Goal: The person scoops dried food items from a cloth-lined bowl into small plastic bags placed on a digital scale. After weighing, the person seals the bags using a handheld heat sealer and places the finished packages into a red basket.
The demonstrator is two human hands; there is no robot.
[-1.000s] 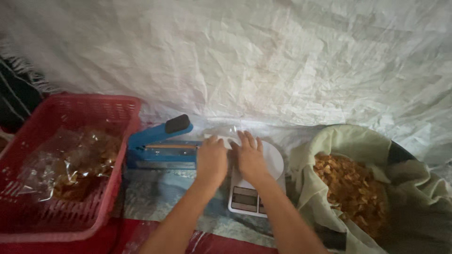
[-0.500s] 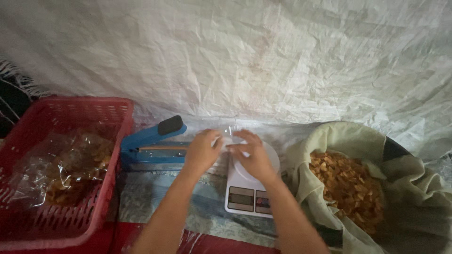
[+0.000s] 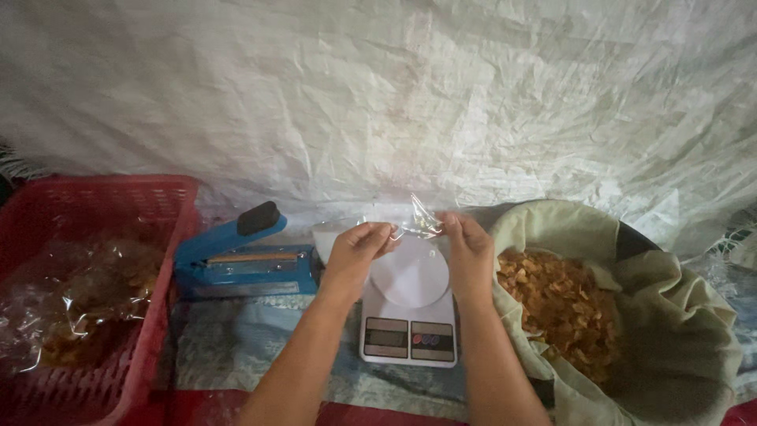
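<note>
Pinching a thin clear plastic bag (image 3: 416, 223) between both hands at the centre of the frame, I hold it just above the white digital kitchen scale (image 3: 409, 314), my left hand (image 3: 356, 251) and my right hand (image 3: 467, 251) each closed on one side of its mouth, I think to pull the film apart. At the right, the cloth-lined basin of fried chips (image 3: 569, 304) sits close. At the left are the blue heat sealer (image 3: 236, 256) and the red plastic basket (image 3: 150, 331) holding filled bags.

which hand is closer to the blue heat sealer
Left. The left hand is just right of the blue heat sealer, pinching a clear plastic bag. The right hand is farther right, over the scale.
</note>
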